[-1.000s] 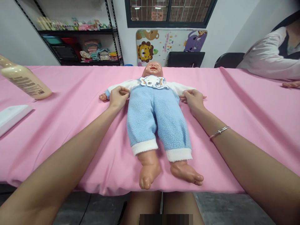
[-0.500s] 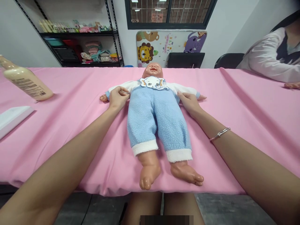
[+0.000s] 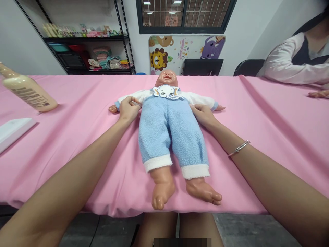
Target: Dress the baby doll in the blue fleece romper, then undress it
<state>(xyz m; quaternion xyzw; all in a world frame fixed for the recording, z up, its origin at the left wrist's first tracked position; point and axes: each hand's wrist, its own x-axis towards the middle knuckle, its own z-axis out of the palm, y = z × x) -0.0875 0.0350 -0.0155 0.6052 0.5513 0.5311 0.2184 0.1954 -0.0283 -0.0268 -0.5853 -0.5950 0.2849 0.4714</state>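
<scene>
A baby doll (image 3: 169, 130) lies on its back on the pink table cover (image 3: 77, 137), head away from me, bare feet at the near edge. It wears blue fleece trousers and a white top with an elephant bib. My left hand (image 3: 129, 109) pinches the white sleeve by the doll's arm on the left. My right hand (image 3: 203, 115) rests with curled fingers against the trousers' waist on the doll's other side, under its white sleeve.
A beige lotion bottle (image 3: 28, 93) lies tilted at the far left, with a white flat object (image 3: 14, 129) nearer me. Another person's sleeve (image 3: 290, 67) and hand (image 3: 318, 93) rest at the table's right end. Shelves, a cartoon mat and dark chairs stand behind.
My right hand has slid inward from the doll's outstretched sleeve to the side of its trousers. My left hand stays pinched on the other sleeve.
</scene>
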